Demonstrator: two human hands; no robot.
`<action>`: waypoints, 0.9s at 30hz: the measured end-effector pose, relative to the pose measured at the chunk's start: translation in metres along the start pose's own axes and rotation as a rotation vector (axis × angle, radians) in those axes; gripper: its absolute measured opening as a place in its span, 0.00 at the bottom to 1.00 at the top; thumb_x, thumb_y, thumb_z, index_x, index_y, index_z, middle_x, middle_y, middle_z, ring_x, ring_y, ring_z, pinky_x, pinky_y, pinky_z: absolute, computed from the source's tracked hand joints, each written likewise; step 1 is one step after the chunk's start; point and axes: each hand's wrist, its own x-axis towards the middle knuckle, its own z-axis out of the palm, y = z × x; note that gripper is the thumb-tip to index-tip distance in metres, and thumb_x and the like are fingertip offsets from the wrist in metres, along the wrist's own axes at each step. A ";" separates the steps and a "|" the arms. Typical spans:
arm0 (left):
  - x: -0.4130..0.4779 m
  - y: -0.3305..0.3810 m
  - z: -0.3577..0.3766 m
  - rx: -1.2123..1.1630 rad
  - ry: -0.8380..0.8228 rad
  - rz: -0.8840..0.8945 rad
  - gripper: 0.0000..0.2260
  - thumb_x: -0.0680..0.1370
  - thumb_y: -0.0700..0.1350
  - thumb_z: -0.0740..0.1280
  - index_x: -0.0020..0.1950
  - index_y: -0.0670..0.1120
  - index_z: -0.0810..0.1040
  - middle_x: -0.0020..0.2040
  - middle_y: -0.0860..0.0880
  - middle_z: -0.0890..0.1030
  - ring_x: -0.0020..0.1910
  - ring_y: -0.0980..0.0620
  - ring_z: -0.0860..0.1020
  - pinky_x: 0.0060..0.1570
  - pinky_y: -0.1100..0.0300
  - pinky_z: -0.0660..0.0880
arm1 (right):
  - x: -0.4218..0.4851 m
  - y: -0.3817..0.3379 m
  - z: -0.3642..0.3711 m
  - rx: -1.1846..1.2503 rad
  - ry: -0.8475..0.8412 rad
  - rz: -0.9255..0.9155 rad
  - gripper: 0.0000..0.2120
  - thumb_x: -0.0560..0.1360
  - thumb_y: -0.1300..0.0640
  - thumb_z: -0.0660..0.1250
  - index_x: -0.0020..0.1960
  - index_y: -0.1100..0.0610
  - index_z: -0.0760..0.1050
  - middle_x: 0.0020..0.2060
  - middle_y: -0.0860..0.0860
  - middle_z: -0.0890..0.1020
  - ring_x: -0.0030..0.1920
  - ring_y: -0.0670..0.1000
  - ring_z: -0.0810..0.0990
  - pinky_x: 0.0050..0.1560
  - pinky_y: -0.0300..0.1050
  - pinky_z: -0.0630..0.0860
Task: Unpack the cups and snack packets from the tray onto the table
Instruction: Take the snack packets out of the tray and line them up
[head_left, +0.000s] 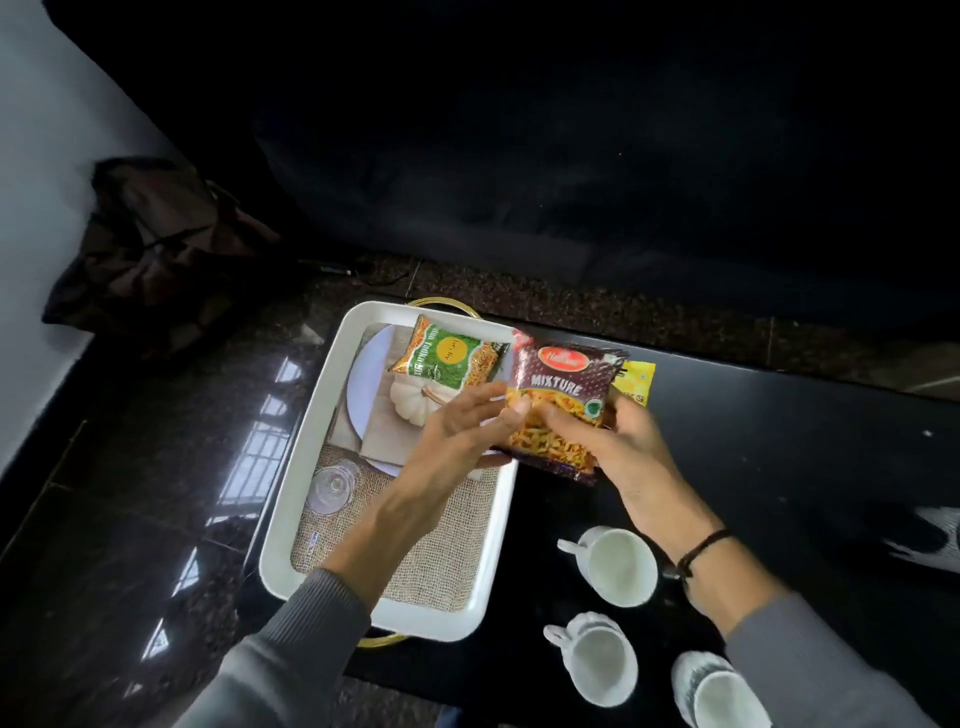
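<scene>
A white rectangular tray (291, 499) with gold handles sits on the left part of a black table (779, 467). A green snack packet (447, 358) lies at the tray's far end. Over the tray's right rim, my right hand (597, 441) grips a dark "Mixture" snack packet (561, 400), and my left hand (457, 431) touches its left edge with the thumb. A yellow packet (636, 382) lies on the table behind it. Three white cups (618, 566) (597, 660) (719, 691) stand on the table to the tray's right.
A clear glass object (332, 488) lies at the tray's left side on a burlap-print lining. A dark bag (156, 249) sits on the glossy stone floor at the far left. A dark sofa fills the background.
</scene>
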 end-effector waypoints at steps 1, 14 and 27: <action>0.001 0.002 0.007 0.019 0.001 -0.021 0.17 0.72 0.57 0.77 0.59 0.57 0.80 0.57 0.53 0.86 0.54 0.58 0.85 0.54 0.55 0.81 | -0.002 0.001 -0.005 -0.046 -0.009 -0.011 0.26 0.65 0.44 0.83 0.60 0.50 0.82 0.53 0.48 0.89 0.57 0.51 0.87 0.67 0.58 0.78; 0.024 -0.016 0.110 0.102 0.013 -0.089 0.10 0.76 0.53 0.75 0.53 0.52 0.79 0.43 0.62 0.87 0.46 0.64 0.85 0.36 0.59 0.84 | -0.018 0.017 -0.095 -0.007 0.218 0.150 0.20 0.73 0.34 0.73 0.54 0.49 0.85 0.43 0.47 0.90 0.43 0.48 0.90 0.43 0.45 0.83; 0.049 -0.036 0.158 0.334 0.053 -0.090 0.18 0.79 0.45 0.73 0.68 0.45 0.79 0.61 0.49 0.84 0.54 0.60 0.81 0.40 0.63 0.83 | 0.010 0.050 -0.162 -0.188 0.370 0.099 0.18 0.77 0.39 0.71 0.59 0.48 0.76 0.49 0.43 0.84 0.46 0.40 0.84 0.42 0.34 0.75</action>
